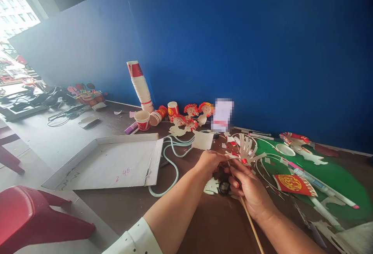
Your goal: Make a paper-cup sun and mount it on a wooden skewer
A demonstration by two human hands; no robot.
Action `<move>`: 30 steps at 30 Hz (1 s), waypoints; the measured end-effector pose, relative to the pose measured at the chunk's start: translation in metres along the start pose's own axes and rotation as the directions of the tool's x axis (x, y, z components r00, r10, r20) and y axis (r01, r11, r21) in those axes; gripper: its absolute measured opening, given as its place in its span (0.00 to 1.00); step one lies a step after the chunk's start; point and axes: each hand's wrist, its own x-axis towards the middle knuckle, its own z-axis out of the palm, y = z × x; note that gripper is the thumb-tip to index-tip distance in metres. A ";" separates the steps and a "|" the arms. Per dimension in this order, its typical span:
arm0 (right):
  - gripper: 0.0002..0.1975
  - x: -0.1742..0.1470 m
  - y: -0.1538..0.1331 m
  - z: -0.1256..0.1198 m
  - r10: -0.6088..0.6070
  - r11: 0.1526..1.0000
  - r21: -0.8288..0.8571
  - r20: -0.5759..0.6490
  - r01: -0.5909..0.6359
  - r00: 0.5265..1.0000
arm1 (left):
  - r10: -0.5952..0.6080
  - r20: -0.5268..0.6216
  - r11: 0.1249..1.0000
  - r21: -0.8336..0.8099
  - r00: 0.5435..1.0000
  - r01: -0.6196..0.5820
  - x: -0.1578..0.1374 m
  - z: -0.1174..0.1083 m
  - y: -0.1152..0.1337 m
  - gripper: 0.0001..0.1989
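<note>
My left hand [212, 161] is closed, its fingertips pinching the edge of a white and red paper-cup piece cut into strips [247, 148]. The strips fan out beyond my fingers. My right hand [247, 182] is closed beside it, with a thin wooden stick [251, 223] running through it and down towards me. The stick's upper end is hidden by my fingers. Just below my hands lie a white paper cut-out [211, 186] and a small dark round thing [223, 188], partly covered. Red and white paper scraps [230, 139] are scattered behind my fingers.
A white cardboard tray [125, 164] and a pale cable [176, 168] lie left. Behind stand a tall cup stack [141, 89], loose cups [142, 120] and paper figures [177, 126]. A green mat [346, 180] with a red cup piece [294, 184] and marker [335, 192] is right.
</note>
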 end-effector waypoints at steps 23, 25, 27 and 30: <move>0.21 0.001 -0.003 -0.004 0.007 1.000 0.030 0.029 -0.008 1.000 | -0.052 0.144 0.995 -0.076 0.988 0.064 -0.004 -0.004 0.004 0.16; 0.21 0.001 -0.003 -0.004 -0.006 1.000 0.001 0.029 0.006 1.000 | -0.055 0.144 0.995 -0.075 0.988 0.066 -0.004 -0.004 0.004 0.16; 0.22 0.000 -0.003 -0.003 -0.013 1.000 -0.025 0.031 0.014 0.999 | -0.065 0.117 0.994 -0.075 0.991 0.074 -0.005 -0.003 0.005 0.16; 0.23 -0.001 -0.004 -0.002 -0.028 0.997 -0.075 0.019 0.029 0.999 | -0.082 0.086 0.993 -0.073 0.993 0.089 -0.006 -0.002 0.006 0.16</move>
